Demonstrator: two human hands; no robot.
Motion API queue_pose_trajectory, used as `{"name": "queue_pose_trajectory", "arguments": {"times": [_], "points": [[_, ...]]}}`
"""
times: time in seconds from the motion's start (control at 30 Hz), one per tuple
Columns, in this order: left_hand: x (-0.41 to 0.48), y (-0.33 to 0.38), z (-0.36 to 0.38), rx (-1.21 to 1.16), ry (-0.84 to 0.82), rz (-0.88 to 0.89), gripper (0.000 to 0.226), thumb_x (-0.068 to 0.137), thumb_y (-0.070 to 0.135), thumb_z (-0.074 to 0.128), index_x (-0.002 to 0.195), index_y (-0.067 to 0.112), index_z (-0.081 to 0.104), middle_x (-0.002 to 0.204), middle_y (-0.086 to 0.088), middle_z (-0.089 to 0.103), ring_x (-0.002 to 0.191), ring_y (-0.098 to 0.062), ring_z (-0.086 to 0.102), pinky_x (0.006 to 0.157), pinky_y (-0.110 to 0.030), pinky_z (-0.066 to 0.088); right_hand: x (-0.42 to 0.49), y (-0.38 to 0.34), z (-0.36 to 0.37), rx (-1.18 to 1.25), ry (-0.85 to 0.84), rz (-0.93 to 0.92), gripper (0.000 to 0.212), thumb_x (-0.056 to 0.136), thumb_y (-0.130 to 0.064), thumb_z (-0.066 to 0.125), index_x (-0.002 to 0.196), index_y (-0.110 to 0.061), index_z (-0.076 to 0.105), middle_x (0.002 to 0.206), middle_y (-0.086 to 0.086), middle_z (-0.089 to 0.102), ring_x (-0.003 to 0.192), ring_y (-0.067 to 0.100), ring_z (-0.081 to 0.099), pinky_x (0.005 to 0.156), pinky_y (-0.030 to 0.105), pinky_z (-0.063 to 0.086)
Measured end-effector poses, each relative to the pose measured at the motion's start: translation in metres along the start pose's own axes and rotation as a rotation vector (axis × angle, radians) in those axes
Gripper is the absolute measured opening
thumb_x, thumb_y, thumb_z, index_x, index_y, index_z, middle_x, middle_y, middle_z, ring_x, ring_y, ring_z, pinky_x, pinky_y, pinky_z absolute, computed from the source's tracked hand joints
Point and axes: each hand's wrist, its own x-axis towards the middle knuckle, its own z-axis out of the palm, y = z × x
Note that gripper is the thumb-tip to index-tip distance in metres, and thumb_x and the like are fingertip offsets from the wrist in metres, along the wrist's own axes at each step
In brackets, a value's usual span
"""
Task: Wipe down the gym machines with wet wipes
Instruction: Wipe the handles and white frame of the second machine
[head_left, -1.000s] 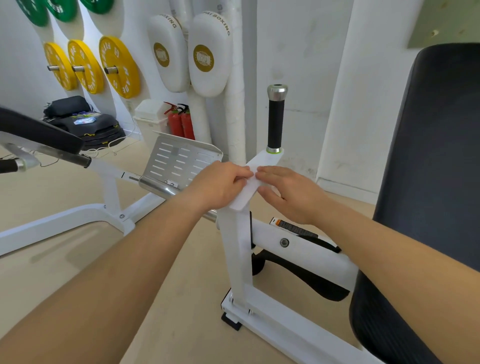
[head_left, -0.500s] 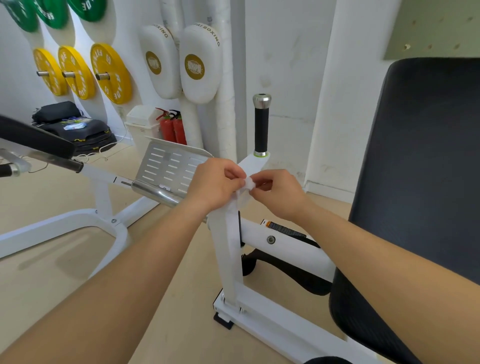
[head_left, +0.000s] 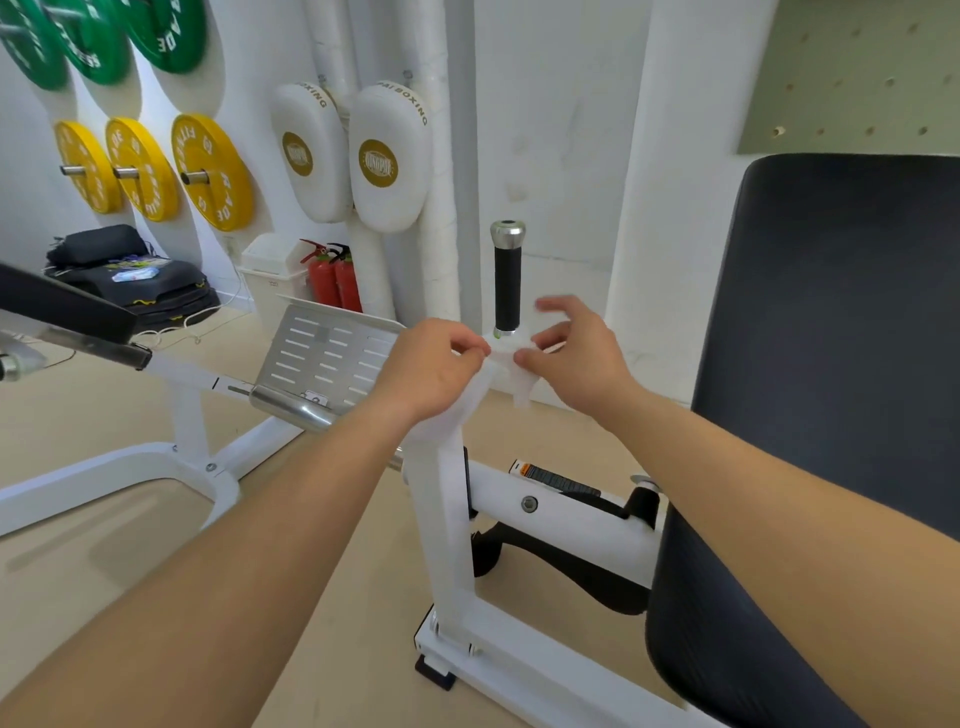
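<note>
The wet wipe is a small, thin white sheet, crumpled and hard to tell from the white post behind it. It is in mid-air at the top of that post, just below the upright black handle. It stretches left to right between the two hands, and a loose end hangs down under the right one.

The left hand pinches its left edge with curled fingers. The right hand pinches the right edge between thumb and a finger, its other fingers lifted, spread and blurred.

Half a second ago the hands were closer together on a bunched wipe. Now they have drawn apart and the sheet is pulled wider.
</note>
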Motion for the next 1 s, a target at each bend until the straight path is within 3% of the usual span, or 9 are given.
{"name": "queue_pose_trajectory", "arguments": {"times": [0.03, 0.1, 0.2, 0.3, 0.4, 0.53, 0.67, 0.83, 1.0], "points": [[0.01, -0.005, 0.0, -0.002, 0.004, -0.015, 0.02, 0.097, 0.021, 0.059, 0.106, 0.021, 0.077, 0.11, 0.007, 0.072, 0.097, -0.007, 0.06, 0.085, -0.02, 0.039, 0.012, 0.001, 0.004, 0.007, 0.039, 0.003, 0.053, 0.084, -0.018, 0.078, 0.13, -0.026, 0.053, 0.089, -0.008, 0.064, 0.079, 0.009, 0.063, 0.065, 0.021, 0.047], [0.031, -0.014, 0.002, 0.005, 0.011, -0.024, 0.02, 0.097, 0.022, 0.059, 0.106, 0.02, 0.077, 0.109, 0.007, 0.072, 0.098, -0.01, 0.061, 0.085, -0.022, 0.041, 0.038, 0.001, 0.012, 0.046, 0.136, 0.004, 0.051, 0.086, -0.017, 0.075, 0.132, -0.021, 0.053, 0.09, -0.01, 0.06, 0.079, 0.004, 0.06, 0.064, 0.017, 0.045], [0.061, -0.025, 0.009, 0.023, 0.033, -0.014, 0.017, 0.093, 0.021, 0.062, 0.105, 0.023, 0.075, 0.103, 0.01, 0.07, 0.094, -0.008, 0.061, 0.082, -0.02, 0.041, 0.077, -0.003, 0.022, 0.097, 0.307, -0.079, 0.023, 0.086, -0.015, 0.073, 0.105, -0.02, 0.061, 0.087, -0.01, 0.06, 0.073, 0.006, 0.06, 0.063, 0.014, 0.043], [0.085, -0.032, 0.016, 0.015, 0.045, -0.012, 0.019, 0.091, 0.019, 0.064, 0.107, 0.024, 0.073, 0.104, 0.009, 0.069, 0.097, -0.012, 0.062, 0.083, -0.022, 0.044, 0.102, -0.002, 0.033, 0.12, 0.437, -0.153, 0.016, 0.085, -0.014, 0.071, 0.086, -0.02, 0.056, 0.085, -0.005, 0.062, 0.069, 0.009, 0.058, 0.064, 0.014, 0.045], [0.098, -0.034, 0.023, 0.003, 0.084, 0.003, 0.019, 0.091, 0.021, 0.065, 0.109, 0.024, 0.072, 0.105, 0.009, 0.068, 0.097, -0.013, 0.063, 0.087, -0.028, 0.049, 0.11, 0.009, 0.044, 0.11, 0.451, -0.167, 0.012, 0.089, -0.02, 0.07, 0.081, -0.024, 0.062, 0.086, -0.006, 0.066, 0.072, 0.007, 0.061, 0.071, 0.023, 0.05], [0.104, -0.034, 0.032, -0.024, 0.16, 0.022, 0.014, 0.093, 0.026, 0.066, 0.104, 0.024, 0.072, 0.092, 0.013, 0.066, 0.09, -0.01, 0.062, 0.082, -0.026, 0.048, 0.105, 0.022, 0.05, 0.146, 0.43, -0.169, 0.014, 0.091, -0.024, 0.069, 0.079, -0.026, 0.064, 0.078, -0.013, 0.067, 0.07, 0.002, 0.062, 0.065, 0.014, 0.047], [0.104, -0.034, 0.037, -0.027, 0.172, 0.011, 0.012, 0.093, 0.029, 0.065, 0.102, 0.025, 0.072, 0.091, 0.014, 0.066, 0.088, -0.01, 0.063, 0.08, -0.026, 0.048, 0.102, 0.021, 0.051, 0.178, 0.413, -0.196, 0.006, 0.091, -0.02, 0.07, 0.087, -0.021, 0.066, 0.086, -0.014, 0.067, 0.078, -0.001, 0.063, 0.067, 0.008, 0.047], [0.104, -0.033, 0.037, -0.023, 0.179, 0.004, 0.013, 0.095, 0.027, 0.064, 0.105, 0.024, 0.07, 0.09, 0.015, 0.063, 0.085, -0.008, 0.06, 0.073, -0.022, 0.043, 0.106, 0.007, 0.047, 0.214, 0.459, -0.242, 0.017, 0.088, -0.012, 0.07, 0.1, -0.022, 0.064, 0.09, -0.015, 0.065, 0.078, -0.003, 0.062, 0.071, 0.014, 0.052], [0.103, -0.034, 0.037, -0.014, 0.183, 0.017, 0.015, 0.095, 0.027, 0.063, 0.107, 0.023, 0.071, 0.095, 0.012, 0.065, 0.085, -0.007, 0.06, 0.073, -0.02, 0.044, 0.107, 0.016, 0.052, 0.136, 0.455, -0.212, 0.009, 0.09, -0.015, 0.07, 0.085, -0.02, 0.064, 0.077, -0.011, 0.062, 0.073, 0.008, 0.058, 0.073, 0.023, 0.051]]}}
